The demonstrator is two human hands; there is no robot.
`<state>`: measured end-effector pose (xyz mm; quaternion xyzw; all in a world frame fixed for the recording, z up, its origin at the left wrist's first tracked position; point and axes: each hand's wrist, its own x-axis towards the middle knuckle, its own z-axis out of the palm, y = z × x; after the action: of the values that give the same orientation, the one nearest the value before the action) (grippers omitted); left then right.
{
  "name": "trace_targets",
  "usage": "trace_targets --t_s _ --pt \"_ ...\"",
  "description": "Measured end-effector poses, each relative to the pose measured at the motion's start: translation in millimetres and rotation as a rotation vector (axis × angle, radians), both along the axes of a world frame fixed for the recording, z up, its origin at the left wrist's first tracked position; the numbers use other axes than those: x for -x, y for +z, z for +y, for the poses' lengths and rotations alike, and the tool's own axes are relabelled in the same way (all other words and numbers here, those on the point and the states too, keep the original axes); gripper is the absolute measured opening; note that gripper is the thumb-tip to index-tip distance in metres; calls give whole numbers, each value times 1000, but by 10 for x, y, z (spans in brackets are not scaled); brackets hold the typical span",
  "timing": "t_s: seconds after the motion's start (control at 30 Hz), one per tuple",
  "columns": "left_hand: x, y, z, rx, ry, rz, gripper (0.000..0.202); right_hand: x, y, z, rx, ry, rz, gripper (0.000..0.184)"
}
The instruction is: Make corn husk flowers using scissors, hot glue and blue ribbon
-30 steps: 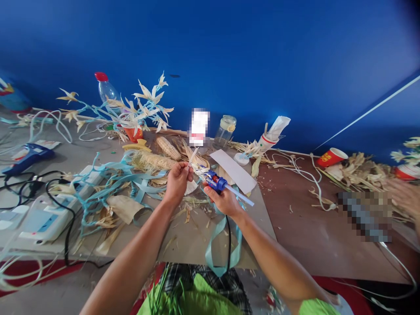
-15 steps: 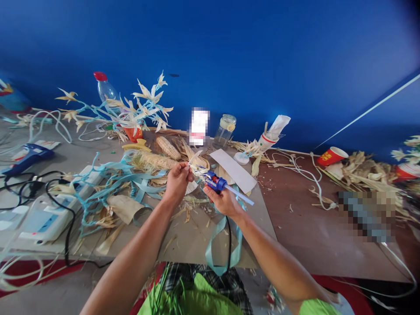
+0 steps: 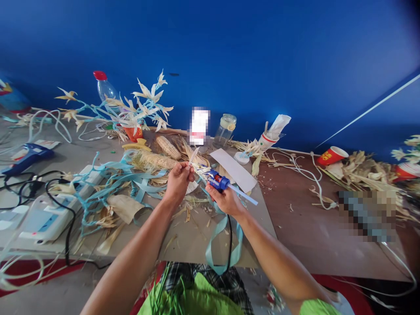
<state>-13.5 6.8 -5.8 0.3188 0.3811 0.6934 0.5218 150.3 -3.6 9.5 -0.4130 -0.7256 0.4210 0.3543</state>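
Note:
My left hand [image 3: 180, 178] pinches a thin pale strip of corn husk [image 3: 193, 156] between thumb and fingers. To its right, my right hand [image 3: 225, 199] is wrapped round a blue hot glue gun [image 3: 218, 180], whose nozzle points left toward the husk. A clear glue stick [image 3: 243, 195] sticks out of the gun's back end, and a black cord [image 3: 230, 240] hangs below it. Beside the cord loops a light-blue ribbon [image 3: 212, 258]. Behind my left hand lie corn cobs [image 3: 168, 147] and a tangle of blue ribbon [image 3: 131, 175].
Husk flowers on blue stems [image 3: 149, 94] stand at the back left. A second glue gun [image 3: 31, 156] and a power strip [image 3: 49, 218] with cords lie left. Behind are a glass jar [image 3: 226, 127] and a white card strip [image 3: 233, 169]. A red cup [image 3: 333, 155] rests on its side at right.
My right hand has drawn the glue gun slightly to the right, away from the husk. My left hand stays nearly in place, still pinching the strip.

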Motion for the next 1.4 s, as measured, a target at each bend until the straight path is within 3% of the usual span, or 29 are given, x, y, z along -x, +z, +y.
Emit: trace_targets --t_s 0.43,1.03,1.4 --pt "-20 -2 -7 0 -3 20 10 -2 -12 8 21 16 9 28" --pt "-10 49 -18 1 -19 -96 17 -55 -47 22 72 41 29 33" --pt "-28 49 -23 -12 -36 -93 16 -10 26 4 52 61 -7 32"
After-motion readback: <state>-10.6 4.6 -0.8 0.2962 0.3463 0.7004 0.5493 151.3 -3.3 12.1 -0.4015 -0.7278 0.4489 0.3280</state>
